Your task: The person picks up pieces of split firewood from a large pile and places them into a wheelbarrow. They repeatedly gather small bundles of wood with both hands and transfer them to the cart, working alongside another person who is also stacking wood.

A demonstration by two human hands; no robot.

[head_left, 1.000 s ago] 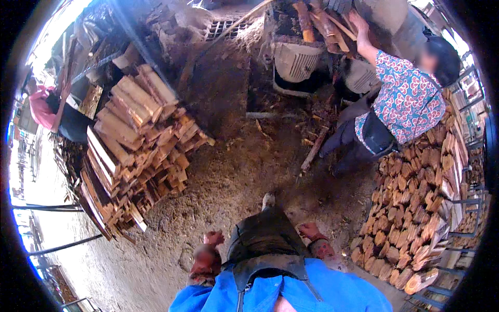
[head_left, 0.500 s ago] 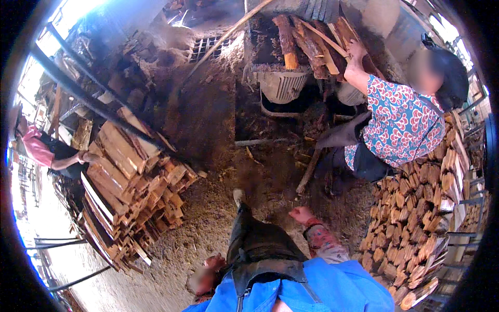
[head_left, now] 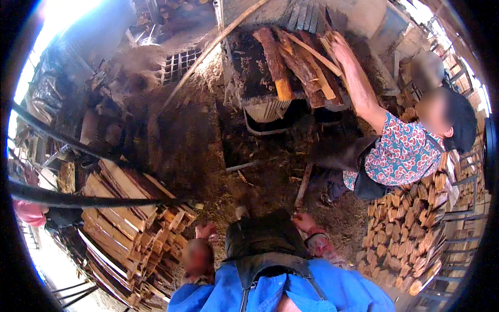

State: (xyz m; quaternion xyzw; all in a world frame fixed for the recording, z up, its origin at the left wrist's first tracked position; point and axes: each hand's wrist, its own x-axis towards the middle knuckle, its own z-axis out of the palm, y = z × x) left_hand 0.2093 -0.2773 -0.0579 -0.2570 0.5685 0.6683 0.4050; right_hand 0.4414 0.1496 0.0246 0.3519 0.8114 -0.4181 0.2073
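My left hand (head_left: 206,230) hangs low beside the stack of sawn wood strips (head_left: 136,221), apart from it. Its fingers look loosely spread and nothing shows in them. On the other side of my dark apron (head_left: 260,236), my right hand (head_left: 302,222) is curled near my thigh, with nothing visible in it. A stick (head_left: 304,187) on the ground lies just ahead of that hand. Farther off, a co-worker in a patterned shirt (head_left: 408,151) reaches an arm (head_left: 358,86) over bark-covered slabs (head_left: 299,65) on a dark machine bed.
A long pole (head_left: 213,49) leans across the far side, by a metal grate (head_left: 179,66). Dark bars (head_left: 78,195) cross at the left, with another person partly hidden behind them. Split logs (head_left: 397,239) are stacked at the right. Debris covers the dirt floor.
My view has shifted. My left hand has swung forward and come into clearer sight, while my right hand is closer to the apron. The co-worker's arm stretches straighter over the slabs.
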